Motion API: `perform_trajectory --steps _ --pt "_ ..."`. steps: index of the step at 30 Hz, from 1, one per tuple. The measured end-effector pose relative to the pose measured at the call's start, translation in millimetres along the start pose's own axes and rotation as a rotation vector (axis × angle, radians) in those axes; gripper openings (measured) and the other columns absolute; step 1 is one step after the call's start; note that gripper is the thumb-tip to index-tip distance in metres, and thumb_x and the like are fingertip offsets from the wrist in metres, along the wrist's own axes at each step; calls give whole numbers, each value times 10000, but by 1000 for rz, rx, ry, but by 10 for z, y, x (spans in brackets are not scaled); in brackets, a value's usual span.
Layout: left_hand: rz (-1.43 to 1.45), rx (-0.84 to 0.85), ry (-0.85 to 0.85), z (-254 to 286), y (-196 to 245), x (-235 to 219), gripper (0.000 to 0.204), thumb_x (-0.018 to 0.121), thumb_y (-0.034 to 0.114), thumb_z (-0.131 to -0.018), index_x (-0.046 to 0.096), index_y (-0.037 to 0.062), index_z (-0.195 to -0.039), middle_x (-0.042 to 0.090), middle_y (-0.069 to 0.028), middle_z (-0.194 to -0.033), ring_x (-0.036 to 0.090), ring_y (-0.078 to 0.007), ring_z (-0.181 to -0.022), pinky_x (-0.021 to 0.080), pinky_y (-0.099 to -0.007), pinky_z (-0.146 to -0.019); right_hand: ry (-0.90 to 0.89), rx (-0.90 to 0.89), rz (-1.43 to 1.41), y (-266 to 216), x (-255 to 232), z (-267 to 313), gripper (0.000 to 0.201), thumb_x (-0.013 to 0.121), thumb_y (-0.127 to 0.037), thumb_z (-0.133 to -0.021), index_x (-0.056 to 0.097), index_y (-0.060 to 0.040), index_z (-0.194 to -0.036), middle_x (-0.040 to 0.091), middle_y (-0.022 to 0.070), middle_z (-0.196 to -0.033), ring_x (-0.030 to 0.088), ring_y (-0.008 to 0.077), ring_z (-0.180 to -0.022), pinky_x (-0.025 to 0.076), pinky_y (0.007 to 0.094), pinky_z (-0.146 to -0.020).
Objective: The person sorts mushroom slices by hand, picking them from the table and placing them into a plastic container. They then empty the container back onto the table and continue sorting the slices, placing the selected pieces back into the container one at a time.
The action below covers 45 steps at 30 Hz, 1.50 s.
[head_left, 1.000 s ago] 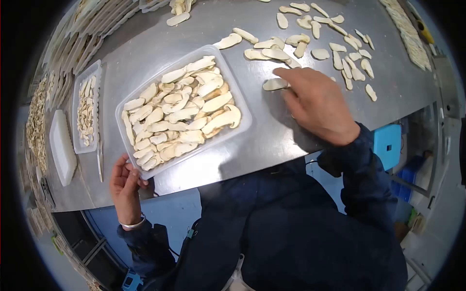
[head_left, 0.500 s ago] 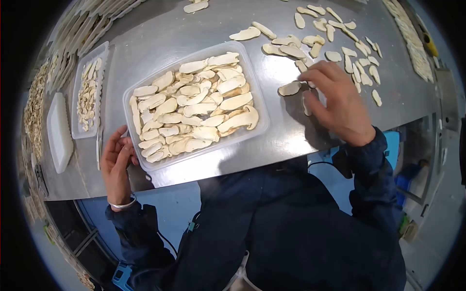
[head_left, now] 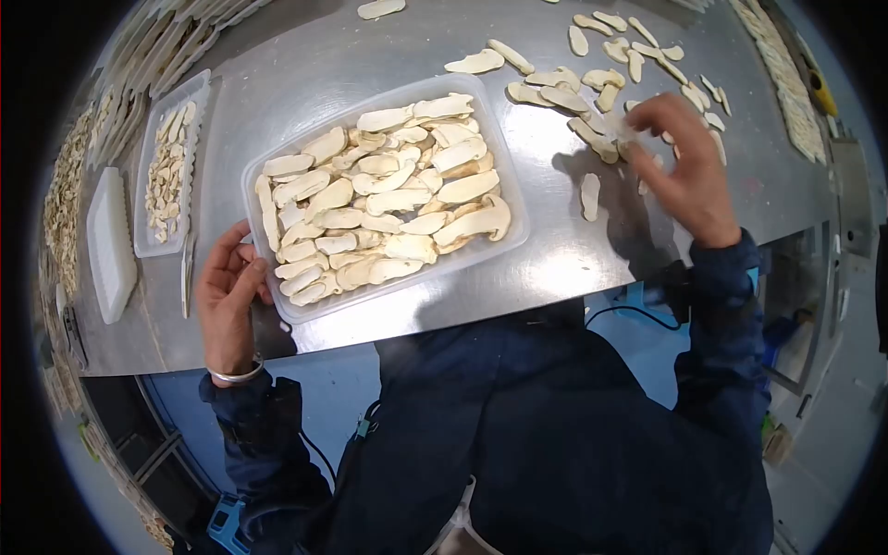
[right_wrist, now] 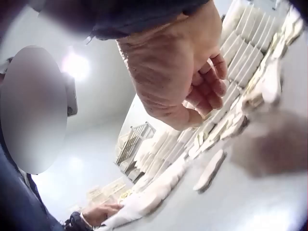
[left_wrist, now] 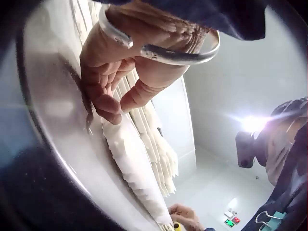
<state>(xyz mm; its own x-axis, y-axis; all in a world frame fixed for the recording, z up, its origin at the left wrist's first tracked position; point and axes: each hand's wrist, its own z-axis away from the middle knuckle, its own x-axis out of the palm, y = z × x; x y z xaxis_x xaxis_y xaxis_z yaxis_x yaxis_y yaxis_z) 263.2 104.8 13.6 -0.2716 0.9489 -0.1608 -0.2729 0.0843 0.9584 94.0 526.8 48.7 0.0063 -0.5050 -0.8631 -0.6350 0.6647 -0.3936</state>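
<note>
A clear plastic tray (head_left: pixel 388 294) filled with pale mushroom slices (head_left: pixel 398 200) lies on the metal table, its slices packed in rough rows. At its near left corner my left hand (head_left: pixel 227 301) pinches the rim between thumb and curled fingers. The left wrist view shows the fingertips at the end of the tray (left_wrist: pixel 134 163). To the right of the tray, my right hand (head_left: pixel 684 166) hovers over loose slices, fingers curled toward the thumb. A whitish slice (head_left: pixel 614 124), blurred, is at its fingertips. A single slice (head_left: pixel 589 196) lies just below it.
Many loose slices (head_left: pixel 560 95) spread over the table's far right. At the left stand a narrow tray of small pieces (head_left: pixel 166 190), a white foam-like tray (head_left: pixel 112 245) and a thin knife-like tool (head_left: pixel 187 276). Stacked filled trays (head_left: pixel 166 55) rise at the back left.
My right hand has moved right and away from me over the loose slices; a slice that lay beside it has left its place. My left hand stays at the tray's corner.
</note>
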Motion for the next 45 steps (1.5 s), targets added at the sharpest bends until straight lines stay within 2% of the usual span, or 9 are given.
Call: perform_trajectory --steps 1,6,11,12,16,20,30,42,45 --pt "11 -4 -9 9 -5 17 455 619 21 -879 501 -39 -1314 597 -15 -881 521 -48 -669 411 -172 -577 58 53 -75 18 -81 -9 189 635 -80 -740 586 16 -895 577 112 -849 550 258 -790 444 338 -723" --pt "74 -7 -59 93 -11 197 456 628 2 -865 505 -36 -1302 608 -24 -881 549 -62 -665 448 -197 -577 36 -22 13 -291 -261 -182 164 624 -64 -737 572 22 -867 568 111 -823 525 241 -753 435 329 -696" --pt "266 -80 -132 205 37 458 454 624 -55 -855 485 -49 -1287 604 -39 -869 571 -69 -661 469 -192 -578 -23 -286 -12 -844 -70 -572 180 644 -60 -726 573 3 -880 553 122 -826 545 291 -774 433 350 -704" --pt "338 -90 -136 217 37 526 476 625 -67 -852 463 -53 -1299 595 -50 -875 572 -70 -656 474 -191 -580 -46 -320 -39 -940 13 -657 192 650 -69 -727 561 -5 -884 542 129 -831 551 310 -803 424 378 -713" --pt "395 -83 -145 259 55 737 520 630 -60 -850 422 -52 -1327 575 -63 -878 575 -72 -661 494 -203 -592 -146 -503 -30 -1174 279 -865 178 638 -45 -730 546 -17 -880 532 114 -845 530 304 -810 402 393 -722" --pt "425 -79 -150 280 49 808 543 626 -54 -855 396 -49 -1347 566 -62 -884 574 -71 -675 502 -207 -598 -186 -552 -5 -1279 538 -1005 149 637 -60 -725 523 -13 -807 534 128 -823 545 317 -855 412 408 -755" --pt "419 -113 -191 280 65 781 562 609 -63 -854 364 -54 -1360 545 -55 -867 554 -63 -673 491 -208 -588 -263 -621 19 -1373 969 -1077 117 622 -46 -743 552 -8 -828 560 116 -821 546 271 -826 411 389 -755" --pt "411 -100 -189 279 54 792 563 608 -66 -852 360 -53 -1357 545 -58 -859 553 -68 -663 487 -211 -580 -256 -610 59 -1386 928 -1045 172 628 -65 -745 547 -6 -885 568 123 -854 556 283 -863 413 389 -787" --pt "417 -95 -179 275 50 793 560 607 -66 -854 366 -45 -1358 545 -55 -860 556 -69 -664 492 -213 -582 -118 -580 97 -1316 644 -1029 226 645 -71 -742 550 -14 -938 568 125 -890 556 303 -895 414 398 -805"
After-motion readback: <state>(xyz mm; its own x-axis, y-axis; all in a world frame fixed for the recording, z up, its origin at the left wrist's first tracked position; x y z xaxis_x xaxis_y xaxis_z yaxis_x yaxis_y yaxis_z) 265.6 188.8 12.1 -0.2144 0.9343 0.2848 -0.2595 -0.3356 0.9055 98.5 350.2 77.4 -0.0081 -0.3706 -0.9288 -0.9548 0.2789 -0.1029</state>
